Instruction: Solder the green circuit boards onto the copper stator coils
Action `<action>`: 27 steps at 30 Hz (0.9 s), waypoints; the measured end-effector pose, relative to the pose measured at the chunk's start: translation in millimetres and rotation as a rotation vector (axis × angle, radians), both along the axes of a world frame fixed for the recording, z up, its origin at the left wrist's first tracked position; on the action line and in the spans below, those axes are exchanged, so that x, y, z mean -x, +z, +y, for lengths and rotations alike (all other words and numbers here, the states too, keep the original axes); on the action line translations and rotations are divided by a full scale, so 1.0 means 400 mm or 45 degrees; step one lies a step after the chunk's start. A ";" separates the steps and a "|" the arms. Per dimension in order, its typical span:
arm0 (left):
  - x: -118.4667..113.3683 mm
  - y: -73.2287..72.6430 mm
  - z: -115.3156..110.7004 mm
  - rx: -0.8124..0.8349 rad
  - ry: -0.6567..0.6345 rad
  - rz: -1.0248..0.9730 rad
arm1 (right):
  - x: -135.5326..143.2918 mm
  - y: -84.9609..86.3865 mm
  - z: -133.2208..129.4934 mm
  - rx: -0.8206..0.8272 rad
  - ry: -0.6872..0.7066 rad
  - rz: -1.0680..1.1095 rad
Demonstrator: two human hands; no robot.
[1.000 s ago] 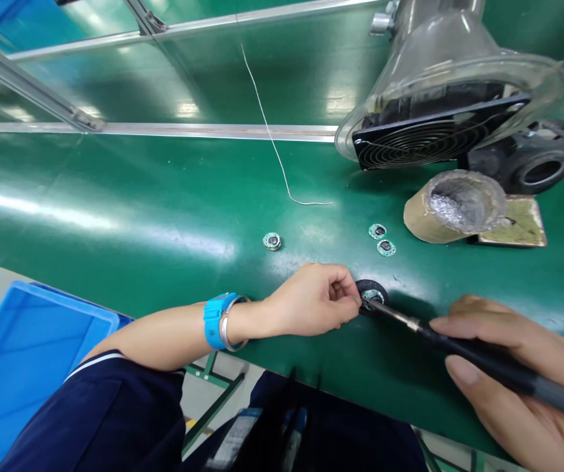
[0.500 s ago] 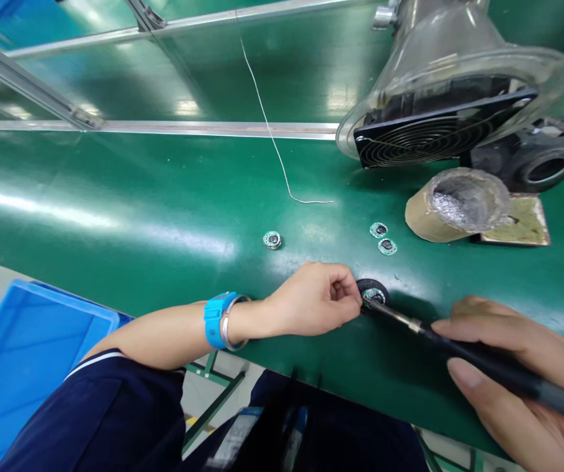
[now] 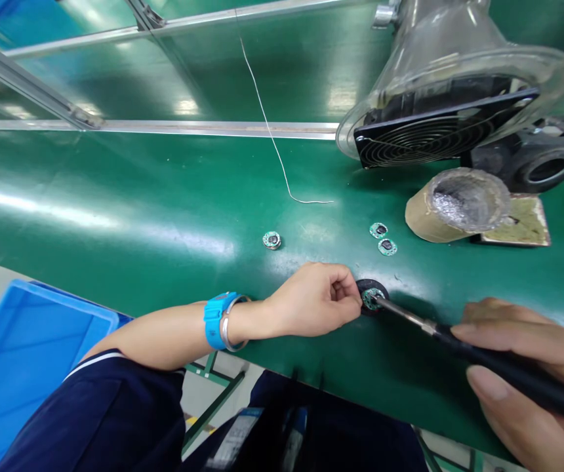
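My right hand (image 3: 523, 367) grips the black handle of a soldering iron (image 3: 410, 316). Its metal tip reaches over a small round green circuit board (image 3: 371, 298) that sits in a black round holder (image 3: 366, 284) on the bench. At the holder's left edge, my left hand (image 3: 319, 298) is closed in a pinch; whatever is between its fingertips is hidden. Behind the hands lie two loose round circuit boards (image 3: 387, 247), and a small stack of similar boards (image 3: 272, 240) stands farther left.
A thin solder wire (image 3: 278, 154) hangs down to the green bench (image 3: 174, 190). At the back right are a fume hood with a fan (image 3: 429, 137), a cardboard cup with shiny metal residue (image 3: 424, 213) and a yellowish pad (image 3: 523, 223). A blue bin (image 3: 31, 367) stands at lower left.
My right hand has drawn the soldering iron slightly right, so its tip has shifted from the board's left part to its right side. My left hand stays in place.
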State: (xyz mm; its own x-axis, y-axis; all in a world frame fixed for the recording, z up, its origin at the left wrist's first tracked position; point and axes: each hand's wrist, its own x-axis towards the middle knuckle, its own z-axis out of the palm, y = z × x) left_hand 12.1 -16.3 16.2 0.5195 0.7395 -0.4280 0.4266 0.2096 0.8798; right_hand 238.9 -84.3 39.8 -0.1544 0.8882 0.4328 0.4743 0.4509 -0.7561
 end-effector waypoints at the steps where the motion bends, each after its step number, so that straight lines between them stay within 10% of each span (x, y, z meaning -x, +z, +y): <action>1: 0.000 -0.001 0.000 0.000 0.001 -0.002 | -0.001 -0.001 -0.001 0.012 -0.006 0.027; 13: 0.003 0.002 0.002 0.120 -0.014 -0.046 | -0.020 -0.018 0.000 -0.028 -0.205 0.094; 21: -0.009 -0.007 0.002 -0.642 -0.243 0.091 | 0.031 -0.051 0.018 -0.143 -0.415 0.127; 27: -0.021 -0.016 0.047 -0.682 -0.414 -0.095 | 0.055 -0.093 0.036 -0.223 -0.199 -0.229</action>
